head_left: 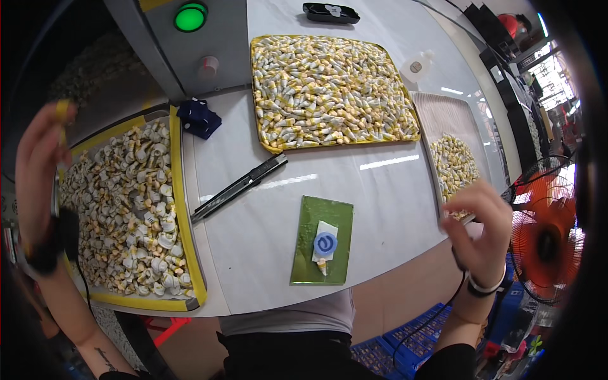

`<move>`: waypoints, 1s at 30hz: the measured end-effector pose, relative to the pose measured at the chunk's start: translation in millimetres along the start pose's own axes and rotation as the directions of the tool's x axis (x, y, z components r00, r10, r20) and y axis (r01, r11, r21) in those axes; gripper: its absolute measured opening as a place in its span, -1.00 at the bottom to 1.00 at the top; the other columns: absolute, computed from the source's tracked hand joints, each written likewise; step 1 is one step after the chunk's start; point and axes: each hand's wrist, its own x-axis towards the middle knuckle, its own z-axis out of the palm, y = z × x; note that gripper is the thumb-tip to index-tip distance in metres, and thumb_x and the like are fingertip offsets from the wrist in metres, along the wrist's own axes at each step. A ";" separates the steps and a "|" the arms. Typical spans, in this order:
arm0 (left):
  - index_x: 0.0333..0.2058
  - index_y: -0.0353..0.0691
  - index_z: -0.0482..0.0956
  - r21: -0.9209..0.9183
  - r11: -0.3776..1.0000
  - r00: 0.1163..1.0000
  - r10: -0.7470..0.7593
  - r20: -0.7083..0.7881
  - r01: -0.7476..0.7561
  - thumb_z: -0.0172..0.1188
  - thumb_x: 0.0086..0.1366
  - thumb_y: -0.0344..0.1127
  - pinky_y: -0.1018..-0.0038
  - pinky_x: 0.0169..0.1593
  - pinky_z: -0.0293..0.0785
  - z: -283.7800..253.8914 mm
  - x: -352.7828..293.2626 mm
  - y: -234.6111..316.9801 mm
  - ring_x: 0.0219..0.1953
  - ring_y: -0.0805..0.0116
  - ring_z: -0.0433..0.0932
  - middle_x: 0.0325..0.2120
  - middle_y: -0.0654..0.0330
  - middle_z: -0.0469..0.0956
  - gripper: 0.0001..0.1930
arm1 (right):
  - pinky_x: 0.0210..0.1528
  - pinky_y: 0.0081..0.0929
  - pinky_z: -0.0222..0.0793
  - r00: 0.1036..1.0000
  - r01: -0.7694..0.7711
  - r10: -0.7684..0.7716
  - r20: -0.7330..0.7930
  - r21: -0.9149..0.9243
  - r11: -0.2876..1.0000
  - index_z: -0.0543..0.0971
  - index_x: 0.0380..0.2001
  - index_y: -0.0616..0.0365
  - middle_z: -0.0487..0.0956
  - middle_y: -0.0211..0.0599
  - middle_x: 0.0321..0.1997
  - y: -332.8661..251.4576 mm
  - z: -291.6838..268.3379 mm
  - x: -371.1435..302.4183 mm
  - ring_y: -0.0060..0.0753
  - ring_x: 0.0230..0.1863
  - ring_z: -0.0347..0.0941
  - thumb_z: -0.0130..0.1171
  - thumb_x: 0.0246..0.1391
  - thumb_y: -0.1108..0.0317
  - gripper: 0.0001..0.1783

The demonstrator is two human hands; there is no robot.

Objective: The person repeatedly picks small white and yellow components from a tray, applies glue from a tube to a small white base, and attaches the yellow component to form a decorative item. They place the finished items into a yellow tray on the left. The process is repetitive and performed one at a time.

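Observation:
My left hand [39,158] is raised at the left edge of a yellow-rimmed tray [176,209] heaped with small white and yellowish pieces. Its fingers are slightly bent and apart, with yellow covers on some tips, and I see nothing between them. Over the near end of a pale tray [453,107] holding small yellow-and-white cone pieces [453,161], my right hand [481,231] is closed in a blurred pinch. A light sliver shows by its fingers, too small to name. Between my hands lies a green mat [304,253] bearing a blue round piece with a swirl [325,243], a white square and a small cone [322,267].
A large yellow-rimmed tray [335,147] full of cone pieces lies farther back. A dark metal bar [240,187] and a navy cloth [199,118] are near the left tray. A white bottle [417,66], a black case [330,12], a green light [190,17] and an orange fan [546,234] surround the table.

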 end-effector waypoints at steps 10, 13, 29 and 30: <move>-0.31 -0.32 0.53 -0.645 0.543 0.667 0.194 0.720 0.538 0.19 0.18 -0.14 0.44 -0.30 0.44 81.8 -155.9 50.5 -0.46 0.27 0.49 -0.47 0.10 0.54 -0.69 | -0.35 -0.48 0.30 0.948 -0.147 0.131 0.292 0.034 0.989 0.48 -0.40 0.25 0.47 -0.25 -0.51 63.8 38.6 71.8 -0.36 -0.44 0.39 0.20 -0.16 0.50 -0.82; -0.31 -0.40 0.51 -0.682 0.420 0.702 0.135 0.699 0.598 0.02 0.30 -0.04 0.57 -0.42 0.25 103.3 -173.4 50.8 -0.51 0.44 0.35 -0.52 0.18 0.42 -0.58 | -0.38 -0.51 0.30 0.937 -0.201 0.178 0.300 0.046 0.979 0.46 -0.44 0.25 0.46 -0.28 -0.52 65.2 45.4 75.6 -0.40 -0.46 0.39 0.18 -0.15 0.51 -0.86; -0.21 -0.52 0.49 -0.618 -0.073 0.616 0.227 0.754 0.783 0.22 0.10 -0.03 0.58 -0.44 0.34 156.3 -186.4 51.3 -0.53 0.50 0.40 -0.54 0.17 0.46 -0.45 | -0.42 -0.52 0.31 0.949 0.047 -0.058 0.309 0.040 0.998 0.46 -0.40 0.23 0.48 -0.27 -0.45 68.4 51.6 77.0 -0.36 -0.43 0.42 0.17 -0.15 0.55 -0.83; -0.15 -0.50 0.48 -0.605 -0.088 0.601 0.298 0.742 0.791 0.24 0.08 -0.04 0.62 -0.38 0.34 155.5 -186.8 47.3 -0.50 0.54 0.41 -0.50 0.19 0.48 -0.44 | -0.42 -0.52 0.31 0.947 0.052 -0.063 0.316 0.042 0.998 0.47 -0.39 0.23 0.49 -0.27 -0.44 70.4 51.5 77.4 -0.36 -0.42 0.42 0.17 -0.15 0.56 -0.82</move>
